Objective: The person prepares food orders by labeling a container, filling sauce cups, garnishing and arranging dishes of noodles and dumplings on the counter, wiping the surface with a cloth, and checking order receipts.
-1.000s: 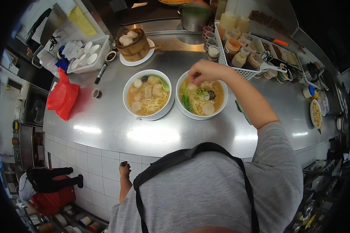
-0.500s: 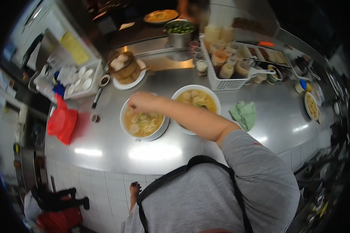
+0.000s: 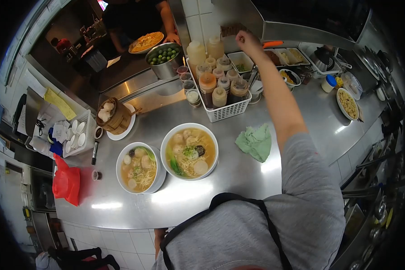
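My right hand (image 3: 249, 43) is raised at the back of the counter, above a small tray of chopped green garnish (image 3: 241, 66). Its fingers are curled together; whatever they may hold is hidden. Of my left arm only a bit of wrist or forearm (image 3: 159, 238) shows low at the counter's front edge, its fingers out of sight. Two white bowls of noodle soup stand side by side: the left bowl (image 3: 138, 168) and the larger-looking right bowl (image 3: 190, 152), both with round balls or dumplings, noodles and greens.
A white basket of sauce bottles (image 3: 227, 112) stands behind a crumpled green cloth (image 3: 255, 143). On the left are a bamboo steamer (image 3: 117, 118), a red plastic bag (image 3: 66, 182) and a marker (image 3: 94, 153). Beyond the pass, a person's hand (image 3: 172, 38) is near a metal pot of green fruit (image 3: 164, 67).
My right hand has left the left soup bowl and moved up and right to the garnish trays. The camera view has shifted, and my left hand has dropped mostly from sight.
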Tool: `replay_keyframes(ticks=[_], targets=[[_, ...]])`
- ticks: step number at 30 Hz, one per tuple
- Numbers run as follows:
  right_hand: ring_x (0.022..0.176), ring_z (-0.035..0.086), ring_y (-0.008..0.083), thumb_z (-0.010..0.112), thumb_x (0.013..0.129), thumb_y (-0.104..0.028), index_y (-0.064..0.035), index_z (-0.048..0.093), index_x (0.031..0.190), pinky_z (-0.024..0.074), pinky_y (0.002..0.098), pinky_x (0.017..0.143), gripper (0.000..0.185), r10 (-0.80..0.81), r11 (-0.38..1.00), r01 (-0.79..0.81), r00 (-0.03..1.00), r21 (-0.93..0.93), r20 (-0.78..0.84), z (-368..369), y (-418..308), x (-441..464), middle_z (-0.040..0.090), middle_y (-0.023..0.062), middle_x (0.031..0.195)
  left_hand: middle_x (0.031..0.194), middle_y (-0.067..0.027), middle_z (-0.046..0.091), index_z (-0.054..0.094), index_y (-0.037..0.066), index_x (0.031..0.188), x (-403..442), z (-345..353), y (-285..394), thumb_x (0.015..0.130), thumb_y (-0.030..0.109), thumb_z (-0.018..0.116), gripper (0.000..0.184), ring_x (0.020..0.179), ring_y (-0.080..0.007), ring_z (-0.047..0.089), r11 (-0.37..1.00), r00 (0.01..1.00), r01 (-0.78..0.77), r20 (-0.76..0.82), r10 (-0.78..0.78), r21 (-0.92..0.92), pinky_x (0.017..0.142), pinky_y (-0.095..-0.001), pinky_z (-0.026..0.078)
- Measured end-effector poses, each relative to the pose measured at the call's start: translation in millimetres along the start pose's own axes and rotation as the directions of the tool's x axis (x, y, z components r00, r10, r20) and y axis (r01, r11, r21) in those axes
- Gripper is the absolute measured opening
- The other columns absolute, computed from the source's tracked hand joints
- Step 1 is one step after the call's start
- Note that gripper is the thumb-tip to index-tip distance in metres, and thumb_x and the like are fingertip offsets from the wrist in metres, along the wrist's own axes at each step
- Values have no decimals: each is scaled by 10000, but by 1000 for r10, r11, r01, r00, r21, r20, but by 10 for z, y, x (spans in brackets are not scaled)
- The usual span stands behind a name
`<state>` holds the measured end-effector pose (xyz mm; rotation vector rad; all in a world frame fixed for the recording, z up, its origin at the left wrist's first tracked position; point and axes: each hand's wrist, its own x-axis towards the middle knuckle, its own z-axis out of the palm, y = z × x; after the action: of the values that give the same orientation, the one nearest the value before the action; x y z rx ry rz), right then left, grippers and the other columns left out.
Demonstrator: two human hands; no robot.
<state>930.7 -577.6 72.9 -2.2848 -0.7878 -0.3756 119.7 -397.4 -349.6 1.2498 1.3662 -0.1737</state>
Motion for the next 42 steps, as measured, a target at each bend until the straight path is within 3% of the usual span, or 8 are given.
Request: replay_keyframes(ticks=[7, 12, 15, 21, 24, 28, 30, 42], targets=[[922, 575, 205, 718, 652, -243, -93, 568, 1029, 437, 311, 785, 433, 104, 894, 204, 771, -399, 628, -242, 778, -198, 612, 48, 929, 880, -59, 635, 587, 87, 988, -178, 201, 118, 677, 165, 700, 341, 803, -219, 612, 996, 997, 6, -77, 2, 91, 632, -377, 514], [766, 593, 234, 581, 773, -330, -80, 589, 981, 455, 316, 694, 326, 78, 985, -141, 874, 98, 480, -35, 1188, 49, 617, 83, 814, 882, -52, 642, 594, 89, 976, -282, 282, 187, 669, 172, 704, 336, 807, -211, 614, 991, 994, 10, -110, 5, 134, 640, -371, 509], [826, 601, 254, 571, 780, -279, -124, 626, 933, 461, 362, 741, 224, 206, 832, 63, 887, -551, 413, 133, 1436, 155, 630, 106, 878, 884, -48, 646, 598, 90, 968, -349, 283, 233, 664, 176, 706, 334, 809, -206, 615, 988, 990, 11, -139, 11, 157, 645, -367, 506], [971, 557, 276, 585, 720, -146, -177, 525, 1194, 433, 355, 839, 478, 204, 876, 149, 748, -459, 632, 671, 2077, 360, 542, 113, 1188, 887, -40, 654, 607, 92, 953, -543, 388, 177, 655, 184, 711, 329, 814, -197, 618, 974, 981, 12, -191, 33, 228, 656, -360, 500], [991, 548, 253, 454, 744, -119, -6, 583, 1049, 399, 350, 848, 350, -80, 845, -251, 814, 472, 575, 1231, 2695, 502, 604, 152, 1025, 889, -36, 658, 611, 93, 946, -606, 436, 125, 651, 188, 713, 326, 816, -193, 619, 803, 966, -127, -112, 234, 582, 661, -357, 497], [811, 576, 242, 534, 698, -122, -55, 617, 811, 432, 356, 741, 155, 133, 989, -96, 901, -109, 413, 739, 2180, 337, 601, 127, 808, 825, -121, 655, 567, -4, 936, -729, 592, 311, 736, 116, 656, 250, 663, -186, 641, 972, 942, 221, -273, -193, 77, 504, -332, 497], [735, 586, 229, 575, 680, -60, -81, 594, 738, 452, 343, 669, 64, 195, 915, -12, 888, -403, 416, 279, 1405, 167, 580, 113, 729, 782, -141, 642, 535, -26, 963, -623, 454, 81, 754, 115, 641, 274, 646, -206, 635, 835, 989, -85, -56, 137, 543, 485, -336, 486], [671, 589, 170, 687, 619, 21, -71, 580, 745, 481, 304, 562, 189, 146, 985, -173, 841, 5, 522, 343, 2187, 800, 595, 41, 701, 787, -57, 657, 614, 50, 863, -428, 474, 57, 675, 9, 611, 192, 665, -164, 630, 947, 985, 75, -174, -21, 311, 597, -302, 509]])
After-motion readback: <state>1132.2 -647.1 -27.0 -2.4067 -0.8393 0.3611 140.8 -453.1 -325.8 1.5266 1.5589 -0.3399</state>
